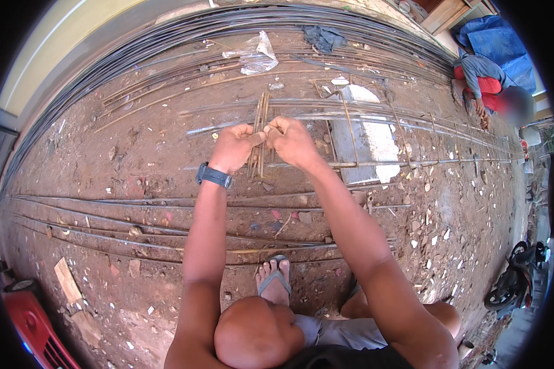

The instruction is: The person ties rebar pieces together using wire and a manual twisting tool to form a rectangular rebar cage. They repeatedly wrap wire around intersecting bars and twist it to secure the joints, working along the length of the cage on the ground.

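Observation:
Both my hands meet at a bunch of rusty rebar stirrups (258, 161), bent steel loops that stand close together around long bars. My left hand (232, 149), with a dark watch (214, 176) on its wrist, is closed with thumb and fingertips on the stirrups. From the other side my right hand (291, 142) pinches at the same bunch, its fingertips nearly touching the left thumb. Whether a thin wire lies between the fingertips, I cannot tell. Long steel bars (412, 163) run right from here, with single stirrups (349, 126) spaced along them.
A pale board (364, 144) lies beneath the bars. Long rods (135, 56) are heaped along the back, with a plastic bag (261, 54) nearby. More rods (117, 227) lie near my sandalled foot (274, 283). A person (483, 80) crouches at the far right; a motorcycle (514, 280) stands nearer.

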Tool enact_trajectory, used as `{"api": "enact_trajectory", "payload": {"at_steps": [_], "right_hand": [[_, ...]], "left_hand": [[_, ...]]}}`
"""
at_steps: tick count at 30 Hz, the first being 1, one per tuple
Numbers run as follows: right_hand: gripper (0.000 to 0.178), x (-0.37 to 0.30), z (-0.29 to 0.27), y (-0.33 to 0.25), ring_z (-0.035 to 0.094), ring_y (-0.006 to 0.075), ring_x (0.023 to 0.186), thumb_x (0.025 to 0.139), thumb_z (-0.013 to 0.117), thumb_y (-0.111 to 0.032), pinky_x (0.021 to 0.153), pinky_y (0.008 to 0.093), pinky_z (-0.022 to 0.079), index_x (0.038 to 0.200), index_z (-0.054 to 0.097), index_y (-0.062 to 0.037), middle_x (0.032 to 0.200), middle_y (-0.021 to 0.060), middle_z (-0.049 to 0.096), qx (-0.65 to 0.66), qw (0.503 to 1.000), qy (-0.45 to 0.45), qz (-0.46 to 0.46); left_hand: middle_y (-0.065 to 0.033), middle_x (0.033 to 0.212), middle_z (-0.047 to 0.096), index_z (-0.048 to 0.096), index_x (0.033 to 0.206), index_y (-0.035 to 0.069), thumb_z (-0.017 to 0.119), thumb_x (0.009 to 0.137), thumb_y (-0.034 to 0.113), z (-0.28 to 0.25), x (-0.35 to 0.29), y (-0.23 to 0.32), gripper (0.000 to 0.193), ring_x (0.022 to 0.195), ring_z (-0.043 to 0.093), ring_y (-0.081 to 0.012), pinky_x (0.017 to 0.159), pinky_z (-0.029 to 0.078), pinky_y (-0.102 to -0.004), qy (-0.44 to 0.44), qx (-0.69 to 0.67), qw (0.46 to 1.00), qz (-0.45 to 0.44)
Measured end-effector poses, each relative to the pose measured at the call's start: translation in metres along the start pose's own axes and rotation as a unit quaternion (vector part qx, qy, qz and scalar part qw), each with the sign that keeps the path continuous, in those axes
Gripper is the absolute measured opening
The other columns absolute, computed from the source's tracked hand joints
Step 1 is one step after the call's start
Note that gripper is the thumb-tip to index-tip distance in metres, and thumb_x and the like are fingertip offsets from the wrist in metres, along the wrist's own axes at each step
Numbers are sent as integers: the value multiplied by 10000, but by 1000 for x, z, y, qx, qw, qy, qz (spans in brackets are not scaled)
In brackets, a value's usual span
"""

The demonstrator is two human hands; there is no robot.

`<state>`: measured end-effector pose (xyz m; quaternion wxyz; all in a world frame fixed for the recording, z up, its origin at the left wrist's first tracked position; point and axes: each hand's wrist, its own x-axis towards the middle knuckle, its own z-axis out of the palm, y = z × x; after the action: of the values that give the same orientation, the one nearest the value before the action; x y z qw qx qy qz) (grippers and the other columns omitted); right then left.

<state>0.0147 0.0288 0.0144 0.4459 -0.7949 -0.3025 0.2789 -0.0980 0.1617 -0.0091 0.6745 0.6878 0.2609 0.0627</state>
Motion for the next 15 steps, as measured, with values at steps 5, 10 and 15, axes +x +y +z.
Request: {"api": "enact_trajectory", "payload": {"at_steps": [5, 10, 15], "right_hand": [[201, 3, 15, 2, 519, 106, 614, 967, 615, -189, 574, 310, 434, 853, 667, -31, 673, 15, 604, 87, 995, -44, 36], [226, 0, 18, 0, 555, 130, 615, 952, 627, -223, 595, 341, 466, 885, 668, -12, 674, 57, 630, 10, 998, -55, 2], [241, 12, 28, 9, 561, 155, 616, 926, 638, -233, 606, 356, 471, 849, 660, -6, 680, 72, 629, 45, 998, -34, -1]], "left_hand": [[-52, 816, 733, 701, 949, 17, 662, 979, 138, -50, -27, 2, 131, 658, 658, -94, 600, 527, -249, 119, -5, 992, -42], [-32, 760, 678, 658, 892, 32, 660, 992, 197, -126, -57, -30, 192, 596, 597, -84, 537, 473, -234, 276, -89, 957, -21], [18, 689, 574, 587, 817, 81, 674, 995, 299, -160, -76, -59, 294, 536, 477, -56, 466, 360, -222, 358, -35, 932, -41]]}}
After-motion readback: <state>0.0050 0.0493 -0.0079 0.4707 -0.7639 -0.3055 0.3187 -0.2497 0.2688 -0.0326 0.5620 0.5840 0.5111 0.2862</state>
